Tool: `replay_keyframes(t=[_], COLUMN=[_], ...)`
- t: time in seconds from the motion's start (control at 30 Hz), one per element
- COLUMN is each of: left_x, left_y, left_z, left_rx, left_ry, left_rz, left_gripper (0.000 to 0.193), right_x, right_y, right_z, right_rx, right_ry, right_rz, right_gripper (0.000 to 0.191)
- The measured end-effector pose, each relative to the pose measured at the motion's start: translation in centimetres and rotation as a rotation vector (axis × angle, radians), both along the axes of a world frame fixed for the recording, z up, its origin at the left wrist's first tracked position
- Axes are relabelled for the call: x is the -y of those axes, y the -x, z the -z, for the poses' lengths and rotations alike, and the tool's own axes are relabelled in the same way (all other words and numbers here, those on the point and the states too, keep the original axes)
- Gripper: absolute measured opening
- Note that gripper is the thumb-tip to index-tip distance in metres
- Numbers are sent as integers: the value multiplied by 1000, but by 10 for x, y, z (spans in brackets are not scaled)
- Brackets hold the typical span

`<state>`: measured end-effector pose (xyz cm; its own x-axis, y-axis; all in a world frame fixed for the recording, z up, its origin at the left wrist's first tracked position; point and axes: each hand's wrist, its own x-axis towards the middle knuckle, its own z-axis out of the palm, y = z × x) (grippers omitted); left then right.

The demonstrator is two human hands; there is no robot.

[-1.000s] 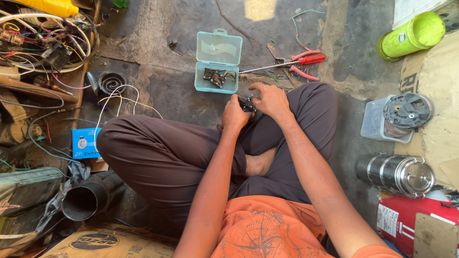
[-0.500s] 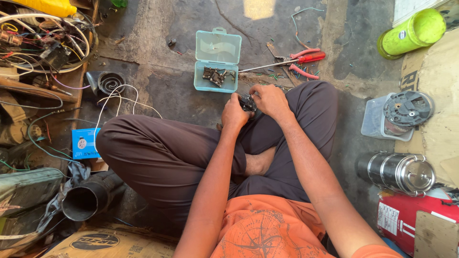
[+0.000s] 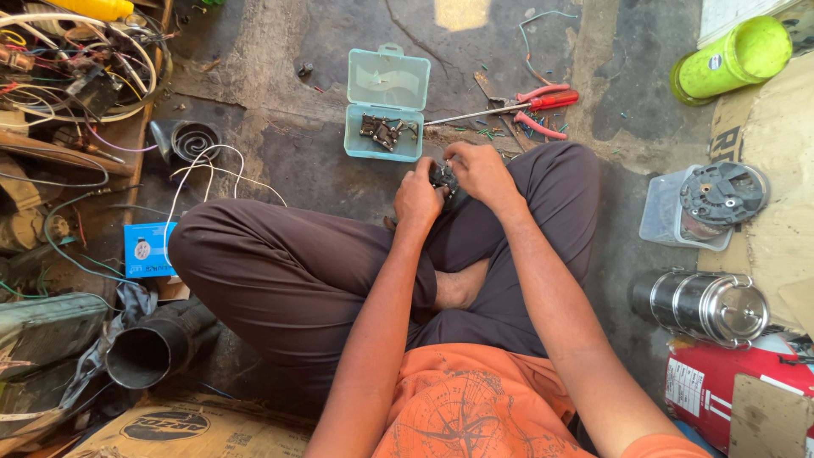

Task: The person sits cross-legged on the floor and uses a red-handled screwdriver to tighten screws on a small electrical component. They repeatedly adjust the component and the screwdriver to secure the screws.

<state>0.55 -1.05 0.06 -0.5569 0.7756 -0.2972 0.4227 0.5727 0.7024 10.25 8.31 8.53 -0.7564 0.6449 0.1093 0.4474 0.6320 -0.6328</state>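
Landmark: the open pale-blue plastic box (image 3: 386,106) on the concrete floor; every place below is told from it.
Small dark part: (image 3: 443,178) just below and to the right of the box, above the person's crossed legs, caught between both hands; mostly hidden, so its kind cannot be told.
Left hand: (image 3: 417,197) below the box, fingers curled shut around the left side of the small dark part.
Right hand: (image 3: 481,171) below and right of the box, fingers bent over the top and right side of the same part, touching the left hand.
Box contents: a little heap of dark metal pieces (image 3: 383,130) in the lower tray, lid laid open above.
Red-handled pliers: (image 3: 543,106) right of the box, flat on the floor, beside a thin metal rod.
White wires: (image 3: 203,170) left of the box, looped near a coiled spring.
Steel canister: (image 3: 704,304) far to the lower right, lying on its side.
Green bottle: (image 3: 733,58) far right, slightly above the box.
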Motion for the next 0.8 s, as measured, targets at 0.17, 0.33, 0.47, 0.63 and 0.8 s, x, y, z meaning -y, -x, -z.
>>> replay_keyframes(t=[0.17,0.33,0.47,0.63,0.8], left_x=[-2,-2,1,0,-1], left_y=[0,1,11,13,13], left_z=[-3,-1,1,-1,-6], left_rx=[32,65,111,147,128], left_ry=[26,-1,-36,-21,-12], left_rz=[-24,-39,-27,-95,-93], left_gripper=[56,58,50,36,37], right_x=[-16,-27,-2,9,8], right_y=[0,-9,-1,4,4], right_z=[-2,-4,6,10,9], right_rx=[-370,-517,-89,357,315], right_ry=[907,1182,136,-91,-108], right_rz=[342,305,184,89,75], right_gripper=[17,19,24,28,21])
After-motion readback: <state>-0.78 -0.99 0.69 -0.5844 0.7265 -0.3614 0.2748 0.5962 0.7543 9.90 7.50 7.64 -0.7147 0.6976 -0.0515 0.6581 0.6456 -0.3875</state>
